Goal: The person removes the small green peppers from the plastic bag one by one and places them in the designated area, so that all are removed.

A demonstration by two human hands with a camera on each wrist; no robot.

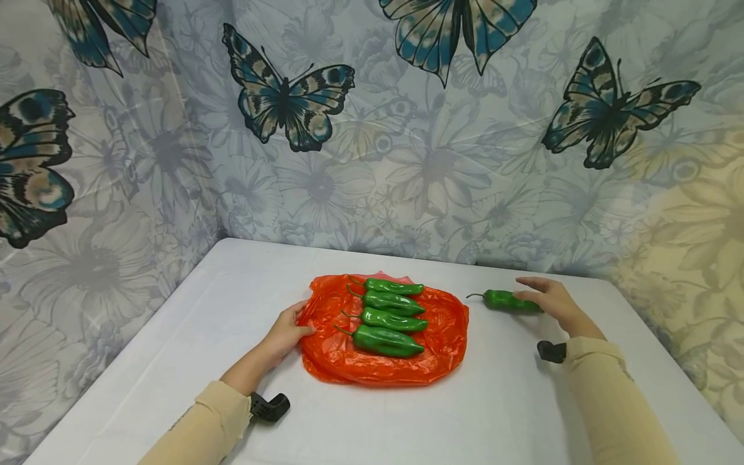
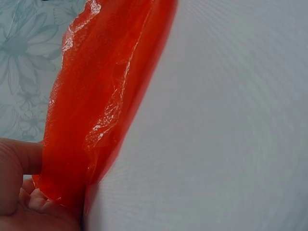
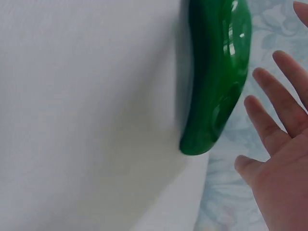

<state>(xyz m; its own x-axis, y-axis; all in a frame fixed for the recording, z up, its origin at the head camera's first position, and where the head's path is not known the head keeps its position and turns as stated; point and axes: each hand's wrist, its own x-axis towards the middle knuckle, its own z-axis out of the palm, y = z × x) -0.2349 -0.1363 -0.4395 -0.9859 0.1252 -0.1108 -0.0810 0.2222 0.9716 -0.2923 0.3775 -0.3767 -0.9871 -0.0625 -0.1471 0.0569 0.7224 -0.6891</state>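
Observation:
A red plastic bag (image 1: pixel 442 336) lies flat, with several green peppers (image 1: pixel 388 340) in a column on top, stems to the left. My left hand (image 1: pixel 286 332) pinches the bag's left edge, thumb above and fingers partly hidden beneath it. The left wrist view shows that hand (image 2: pixel 29 192) at the corner of the red plastic (image 2: pixel 91 96). Right of the bag, one separate green pepper (image 1: pixel 498 299) lies on the table, stem toward the bag. Over its tip end reaches my right hand (image 1: pixel 555 302). In the right wrist view, spread fingers (image 3: pixel 272 130) stand apart from that pepper (image 3: pixel 219 72).
A white-covered table (image 1: pixel 494 400) bears everything. Behind it hangs a floral cloth backdrop (image 1: pixel 436 168) with large butterflies, close along the table's back edge. A black device sits at each wrist, the left one (image 1: pixel 270 407) low over the table.

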